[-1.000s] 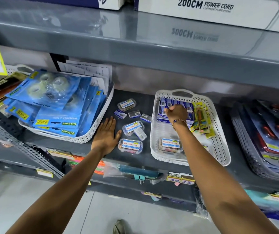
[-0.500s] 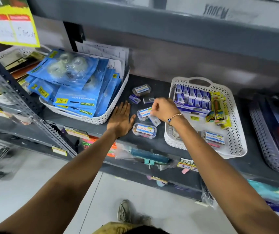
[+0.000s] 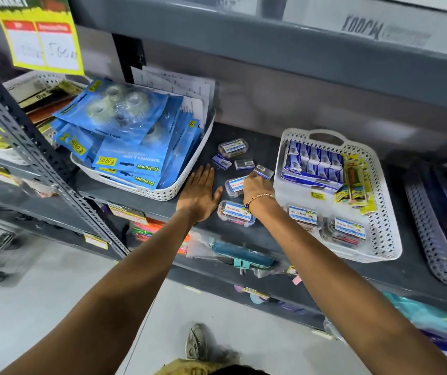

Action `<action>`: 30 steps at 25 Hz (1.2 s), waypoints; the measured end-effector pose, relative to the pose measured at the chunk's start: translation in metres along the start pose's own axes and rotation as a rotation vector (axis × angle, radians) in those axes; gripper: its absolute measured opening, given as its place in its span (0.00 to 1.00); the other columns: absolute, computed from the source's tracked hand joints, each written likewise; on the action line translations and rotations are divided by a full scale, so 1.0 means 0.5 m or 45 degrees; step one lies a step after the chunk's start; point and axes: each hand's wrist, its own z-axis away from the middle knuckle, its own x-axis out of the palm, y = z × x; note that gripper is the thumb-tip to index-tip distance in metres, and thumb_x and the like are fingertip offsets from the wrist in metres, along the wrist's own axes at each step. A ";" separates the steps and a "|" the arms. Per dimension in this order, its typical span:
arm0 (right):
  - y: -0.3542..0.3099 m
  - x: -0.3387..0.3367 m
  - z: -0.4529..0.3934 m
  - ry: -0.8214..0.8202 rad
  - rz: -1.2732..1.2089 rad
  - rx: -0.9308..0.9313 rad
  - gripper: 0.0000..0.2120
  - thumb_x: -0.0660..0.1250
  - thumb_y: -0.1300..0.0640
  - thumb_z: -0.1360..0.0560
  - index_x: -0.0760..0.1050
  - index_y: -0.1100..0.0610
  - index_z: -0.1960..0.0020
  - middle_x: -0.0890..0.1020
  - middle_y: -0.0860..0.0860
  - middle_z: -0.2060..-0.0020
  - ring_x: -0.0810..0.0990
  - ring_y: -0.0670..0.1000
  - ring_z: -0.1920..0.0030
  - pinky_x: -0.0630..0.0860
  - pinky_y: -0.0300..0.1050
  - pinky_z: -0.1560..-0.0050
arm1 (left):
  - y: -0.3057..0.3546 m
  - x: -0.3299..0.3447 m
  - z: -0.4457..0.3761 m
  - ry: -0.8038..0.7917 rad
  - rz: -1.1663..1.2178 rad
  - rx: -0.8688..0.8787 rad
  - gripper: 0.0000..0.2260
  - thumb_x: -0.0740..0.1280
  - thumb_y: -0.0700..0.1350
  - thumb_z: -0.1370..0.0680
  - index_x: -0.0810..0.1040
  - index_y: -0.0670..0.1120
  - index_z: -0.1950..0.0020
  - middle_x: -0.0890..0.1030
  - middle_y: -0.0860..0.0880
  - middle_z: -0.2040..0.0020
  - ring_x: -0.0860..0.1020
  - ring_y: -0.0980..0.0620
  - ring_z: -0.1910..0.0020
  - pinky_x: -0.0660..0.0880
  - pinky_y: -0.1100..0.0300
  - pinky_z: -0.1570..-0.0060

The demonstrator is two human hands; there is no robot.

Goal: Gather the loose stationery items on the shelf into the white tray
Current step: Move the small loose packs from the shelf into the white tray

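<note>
On the dark shelf (image 3: 260, 236) stands a white perforated tray (image 3: 380, 234) with blue staple boxes, yellow packs and two clear labelled cases. Left of it lie loose items: a clear case (image 3: 233, 147) at the back, two small blue boxes (image 3: 221, 161) (image 3: 244, 164), a clear case (image 3: 234, 184) half behind my hand, and another clear case (image 3: 236, 213) at the front. My right hand (image 3: 258, 187) is shut on a small blue box (image 3: 264, 171), lifted just above the shelf. My left hand (image 3: 200, 193) rests flat on the shelf, fingers apart.
A white basket (image 3: 162, 190) of blue tape packs stands to the left, papers behind it. A grey perforated tray (image 3: 430, 239) sits at the far right. The upper shelf overhangs closely. A teal item in plastic (image 3: 240, 254) hangs at the shelf's front edge.
My right hand left the white tray, came left to the loose items and closed on a small blue box. My left hand stayed flat on the shelf.
</note>
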 end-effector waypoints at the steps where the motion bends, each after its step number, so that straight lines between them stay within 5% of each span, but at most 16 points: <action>1: 0.001 -0.003 0.002 0.035 -0.016 -0.012 0.23 0.63 0.66 0.24 0.61 0.70 0.32 0.74 0.65 0.35 0.74 0.63 0.35 0.72 0.51 0.38 | 0.001 0.000 0.000 -0.004 -0.001 -0.005 0.29 0.44 0.56 0.19 0.44 0.42 0.22 0.45 0.46 0.21 0.43 0.50 0.22 0.42 0.55 0.24; 5: 0.045 -0.044 0.005 0.177 -0.411 -0.084 0.19 0.71 0.61 0.28 0.68 0.62 0.41 0.81 0.59 0.49 0.79 0.59 0.45 0.75 0.49 0.47 | 0.004 -0.004 -0.003 -0.017 0.001 -0.025 0.29 0.45 0.56 0.19 0.43 0.43 0.22 0.44 0.47 0.21 0.42 0.50 0.22 0.41 0.55 0.24; 8: 0.105 -0.059 0.016 0.111 -1.338 -0.057 0.11 0.72 0.60 0.30 0.70 0.53 0.58 0.78 0.49 0.63 0.78 0.50 0.60 0.76 0.40 0.57 | 0.003 -0.007 0.000 -0.005 0.038 -0.001 0.29 0.46 0.56 0.19 0.45 0.43 0.22 0.45 0.46 0.21 0.43 0.50 0.22 0.42 0.56 0.24; 13: 0.185 -0.046 0.042 0.136 -1.849 0.025 0.13 0.63 0.70 0.24 0.72 0.53 0.59 0.78 0.49 0.61 0.76 0.44 0.60 0.78 0.36 0.59 | 0.004 -0.012 -0.004 -0.019 -0.005 -0.025 0.29 0.45 0.56 0.19 0.43 0.43 0.22 0.44 0.47 0.21 0.42 0.51 0.22 0.42 0.56 0.24; 18: 0.248 -0.022 0.040 0.206 -1.901 0.129 0.09 0.65 0.70 0.26 0.74 0.56 0.56 0.79 0.49 0.61 0.77 0.46 0.58 0.78 0.40 0.55 | 0.002 -0.001 -0.007 -0.013 -0.032 -0.028 0.29 0.44 0.56 0.19 0.43 0.43 0.22 0.44 0.47 0.21 0.42 0.50 0.22 0.42 0.55 0.24; 24: 0.303 -0.047 -0.046 0.704 -1.722 0.631 0.08 0.72 0.66 0.32 0.76 0.57 0.63 0.82 0.60 0.60 0.83 0.62 0.52 0.79 0.60 0.47 | 0.004 0.004 -0.009 -0.001 -0.014 -0.033 0.29 0.44 0.57 0.19 0.43 0.44 0.22 0.43 0.48 0.21 0.42 0.51 0.22 0.41 0.56 0.24; 27: 0.295 -0.066 -0.065 0.711 -1.538 0.621 0.05 0.71 0.62 0.30 0.79 0.57 0.65 0.83 0.60 0.58 0.81 0.57 0.56 0.78 0.48 0.47 | 0.002 0.002 -0.008 0.004 0.017 -0.027 0.29 0.45 0.57 0.19 0.43 0.44 0.22 0.44 0.48 0.21 0.42 0.51 0.22 0.42 0.55 0.24; 30: 0.278 -0.074 -0.076 0.696 -1.219 0.595 0.10 0.71 0.61 0.29 0.83 0.69 0.57 0.84 0.66 0.63 0.83 0.60 0.53 0.78 0.50 0.46 | 0.003 0.001 -0.006 0.021 0.040 -0.001 0.29 0.45 0.57 0.19 0.44 0.44 0.22 0.45 0.48 0.21 0.43 0.51 0.22 0.43 0.55 0.24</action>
